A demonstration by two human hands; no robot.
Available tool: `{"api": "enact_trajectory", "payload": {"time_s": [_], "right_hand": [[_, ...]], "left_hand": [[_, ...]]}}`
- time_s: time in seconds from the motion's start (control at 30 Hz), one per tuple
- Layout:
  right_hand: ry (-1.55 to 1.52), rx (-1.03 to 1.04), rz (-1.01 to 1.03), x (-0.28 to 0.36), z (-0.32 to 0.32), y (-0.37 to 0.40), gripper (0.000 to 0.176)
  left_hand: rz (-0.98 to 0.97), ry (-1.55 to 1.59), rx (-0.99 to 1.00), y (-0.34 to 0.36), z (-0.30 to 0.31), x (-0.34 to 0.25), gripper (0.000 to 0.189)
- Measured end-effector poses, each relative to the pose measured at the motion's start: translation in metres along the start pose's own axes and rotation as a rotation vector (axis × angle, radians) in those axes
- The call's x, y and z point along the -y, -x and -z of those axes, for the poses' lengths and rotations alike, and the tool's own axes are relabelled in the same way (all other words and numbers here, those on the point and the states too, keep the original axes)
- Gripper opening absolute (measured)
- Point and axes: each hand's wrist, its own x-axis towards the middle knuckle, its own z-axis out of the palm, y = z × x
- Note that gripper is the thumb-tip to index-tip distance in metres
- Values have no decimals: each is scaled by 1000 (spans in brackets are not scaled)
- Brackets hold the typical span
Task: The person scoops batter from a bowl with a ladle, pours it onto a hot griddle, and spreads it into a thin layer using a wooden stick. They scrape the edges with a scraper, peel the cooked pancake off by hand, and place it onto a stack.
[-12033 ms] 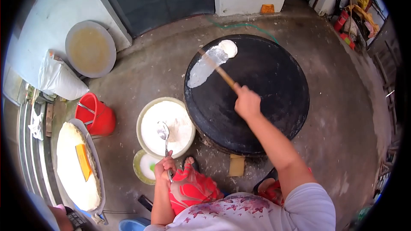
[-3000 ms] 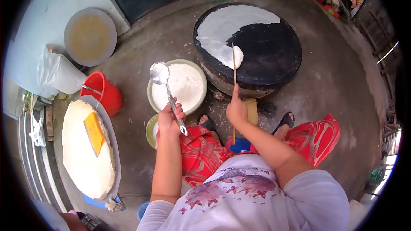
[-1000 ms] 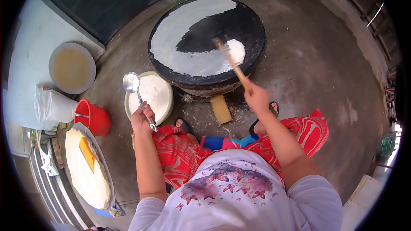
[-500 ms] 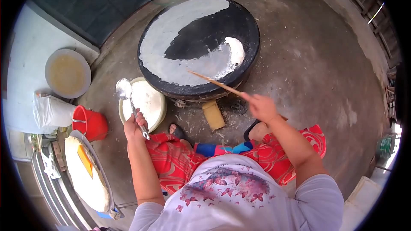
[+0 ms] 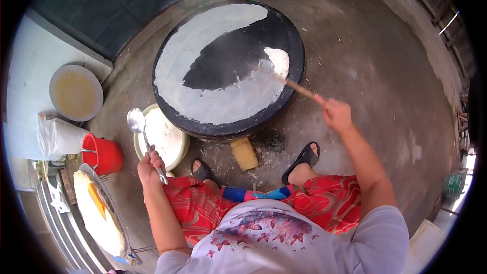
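A large round black griddle (image 5: 218, 63) stands in front of me, with thin white batter (image 5: 213, 107) spread in a wide curved band over it. A thicker heap of batter (image 5: 278, 61) lies near its right edge. My right hand (image 5: 337, 114) is closed around a wooden stick (image 5: 302, 90), whose far end reaches the batter just below that heap. In my left hand (image 5: 151, 165) is a metal ladle (image 5: 136, 121), fingers wrapped around its handle. The ladle's bowl is held over the left rim of a pale tub (image 5: 184, 148) of white batter.
At the left are a red bucket (image 5: 104, 155), a white plastic bag (image 5: 58, 137), a wide round pan (image 5: 76, 93) and a tray of stacked white sheets (image 5: 99, 223) with an orange piece on top. A yellowish block (image 5: 244, 154) sits below the griddle's front edge.
My right hand and stick have swung right and forward, the tip going from the griddle's front middle to the batter heap, now smaller. The view has shifted slightly; my left hand still holds the ladle.
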Motion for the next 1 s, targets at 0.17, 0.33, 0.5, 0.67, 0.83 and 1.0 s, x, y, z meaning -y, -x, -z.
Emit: {"api": "enact_trajectory", "payload": {"time_s": [0.17,0.33,0.5,0.67,0.83,1.0], "right_hand": [[177,-205,1,-9,-10,-76,50],[-79,64,118,-14,4,-51,49],[102,-74,-35,-63,-9,-113,45],[-180,-171,-157,-39,-36,-144,49],[75,28,-11,-99,-4,-114,49],[270,-36,-84,-83,-59,-218,46]], "left_hand": [[-8,9,-48,-9,-5,5,27],[3,23,-52,-9,-9,8,23],[-12,4,-59,-8,-15,15,24],[-5,48,-124,-11,-17,14,27],[-23,-14,-93,-10,-15,13,31],[0,18,-115,-13,-26,19,26]]}}
